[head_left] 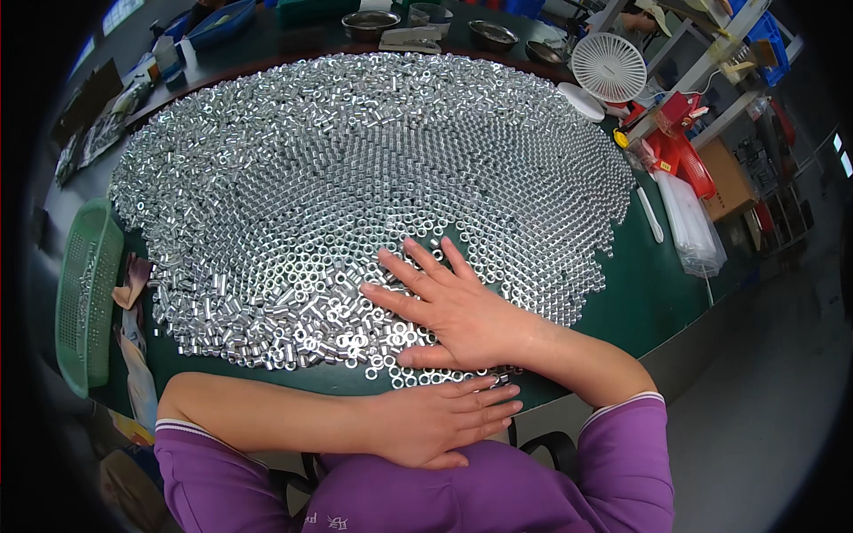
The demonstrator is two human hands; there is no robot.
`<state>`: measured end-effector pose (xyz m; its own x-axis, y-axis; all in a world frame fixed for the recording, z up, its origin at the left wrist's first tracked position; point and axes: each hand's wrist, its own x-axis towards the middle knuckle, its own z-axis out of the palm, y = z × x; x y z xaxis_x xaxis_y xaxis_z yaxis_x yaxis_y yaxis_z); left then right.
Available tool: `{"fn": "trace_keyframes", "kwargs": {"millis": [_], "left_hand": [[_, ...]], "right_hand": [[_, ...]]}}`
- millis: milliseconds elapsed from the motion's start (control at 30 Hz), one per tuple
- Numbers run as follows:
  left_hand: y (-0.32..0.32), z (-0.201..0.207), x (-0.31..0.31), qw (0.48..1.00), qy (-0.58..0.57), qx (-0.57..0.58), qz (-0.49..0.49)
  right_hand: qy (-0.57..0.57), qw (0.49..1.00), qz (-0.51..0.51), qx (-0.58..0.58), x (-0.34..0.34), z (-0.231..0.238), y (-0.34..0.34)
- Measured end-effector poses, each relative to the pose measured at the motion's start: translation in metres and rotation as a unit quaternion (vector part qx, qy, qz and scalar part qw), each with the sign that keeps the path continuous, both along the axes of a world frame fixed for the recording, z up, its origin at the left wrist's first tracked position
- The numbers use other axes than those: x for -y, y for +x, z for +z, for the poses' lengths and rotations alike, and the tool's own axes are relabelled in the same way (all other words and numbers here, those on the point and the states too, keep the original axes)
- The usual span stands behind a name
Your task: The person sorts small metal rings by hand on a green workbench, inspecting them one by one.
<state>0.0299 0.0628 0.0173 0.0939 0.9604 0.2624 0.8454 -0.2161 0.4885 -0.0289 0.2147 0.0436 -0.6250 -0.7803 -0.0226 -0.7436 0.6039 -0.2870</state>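
Observation:
A wide spread of small shiny metal sleeves covers most of the green table. Many in the middle stand upright in close rows, while the far ones and those at the near left lie in a jumble. My right hand rests palm down on the loose near sleeves, fingers spread and stretched out. Along the table's near edge, my left hand lies flat across my front, its fingers stretched to the right, just short of the closest sleeves. Neither hand grips anything that shows; what lies under the right palm is hidden.
A green plastic basket stands at the left edge beside a crumpled cloth. Metal bowls line the far side. At the right are a white fan, a red tray, clear plastic bags and a white tool.

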Motion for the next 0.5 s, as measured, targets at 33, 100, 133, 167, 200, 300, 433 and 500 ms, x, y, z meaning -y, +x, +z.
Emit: {"fn": "trace_keyframes", "kwargs": {"millis": [33,100,133,167,200,300,433,500], "left_hand": [[0.001,0.001,0.000,1.000,0.000,0.001,-0.007],[0.000,0.001,0.002,1.000,-0.007,0.007,0.010],[0.000,0.002,0.004,1.000,-0.007,0.006,0.006],[-0.001,0.004,0.005,1.000,-0.016,0.010,0.015],[-0.001,0.005,0.004,0.999,-0.025,0.014,0.026],[0.002,0.009,0.004,0.999,-0.043,0.005,0.027],[-0.001,0.011,0.007,0.997,-0.055,-0.015,0.048],[-0.001,0.007,0.005,0.997,-0.047,-0.012,0.065]], "right_hand": [[0.018,0.999,-0.011,-0.037,0.002,0.000,-0.006],[0.036,0.996,-0.041,-0.073,0.000,-0.003,-0.017],[0.028,0.997,-0.042,-0.059,-0.004,-0.003,-0.015],[0.023,0.998,-0.042,-0.045,-0.007,-0.004,-0.010],[0.025,0.999,-0.023,-0.028,-0.008,-0.002,-0.002],[0.000,0.999,0.034,-0.035,0.001,-0.004,0.003],[0.038,0.995,-0.047,-0.074,-0.005,-0.001,-0.013],[0.043,0.997,-0.053,-0.036,-0.014,0.002,-0.008]]}}
